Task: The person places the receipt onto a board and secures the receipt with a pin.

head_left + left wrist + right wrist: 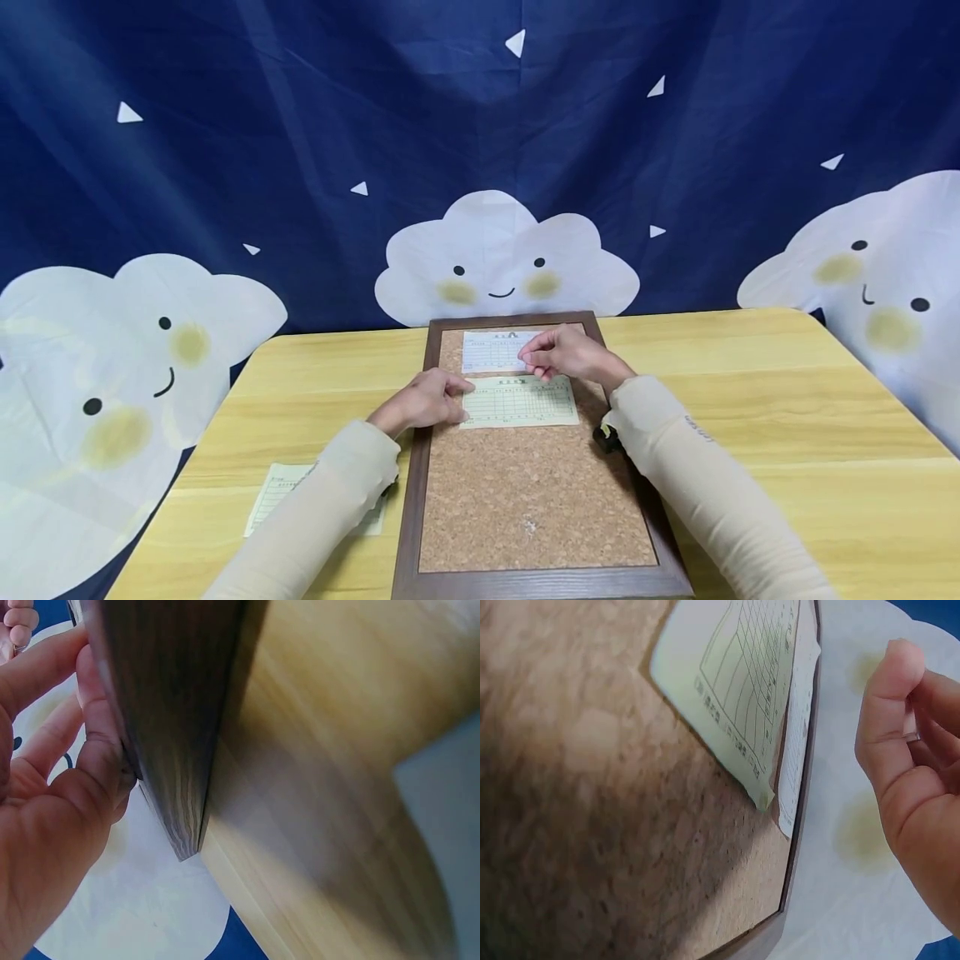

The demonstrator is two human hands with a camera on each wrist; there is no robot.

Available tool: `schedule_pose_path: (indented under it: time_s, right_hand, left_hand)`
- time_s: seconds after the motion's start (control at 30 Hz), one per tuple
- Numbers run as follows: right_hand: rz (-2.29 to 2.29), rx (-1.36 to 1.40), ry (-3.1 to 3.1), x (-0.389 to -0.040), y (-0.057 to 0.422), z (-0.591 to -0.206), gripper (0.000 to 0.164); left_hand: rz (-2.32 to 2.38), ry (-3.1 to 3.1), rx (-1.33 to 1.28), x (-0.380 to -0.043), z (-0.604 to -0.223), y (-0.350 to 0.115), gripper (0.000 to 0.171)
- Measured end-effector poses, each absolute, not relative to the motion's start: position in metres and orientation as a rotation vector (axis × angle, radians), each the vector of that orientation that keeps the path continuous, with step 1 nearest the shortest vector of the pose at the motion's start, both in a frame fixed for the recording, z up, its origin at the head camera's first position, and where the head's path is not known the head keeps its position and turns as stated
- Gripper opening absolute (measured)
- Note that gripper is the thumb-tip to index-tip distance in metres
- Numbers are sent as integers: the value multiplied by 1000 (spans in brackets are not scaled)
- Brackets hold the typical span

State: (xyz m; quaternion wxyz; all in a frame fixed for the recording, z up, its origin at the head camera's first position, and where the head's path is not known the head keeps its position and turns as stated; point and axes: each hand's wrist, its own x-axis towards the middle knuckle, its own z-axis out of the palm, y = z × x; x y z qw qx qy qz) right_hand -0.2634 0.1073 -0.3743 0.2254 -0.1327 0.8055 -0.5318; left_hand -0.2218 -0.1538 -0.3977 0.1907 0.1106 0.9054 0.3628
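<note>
Green slip (pixel 517 403) at left fingers' (pixel 456 383) tips

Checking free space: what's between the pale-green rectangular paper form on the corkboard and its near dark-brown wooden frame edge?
Between the form and near frame edge, head view shows tan cork with a small whitish spot, nature unclear.

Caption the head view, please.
Left hand at rectangular pale green paper, right hand over white paper, on brown-framed cork board.
</note>
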Motion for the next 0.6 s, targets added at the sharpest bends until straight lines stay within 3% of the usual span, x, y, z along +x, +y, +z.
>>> schedule_pose_path:
  time_s: [0.6]
  right_hand:
    - [-1398, -304, 2183, -264, 98, -381, 18]
  left_hand:
    - [1012, 2544, 314, -221, -398, -153, 47]
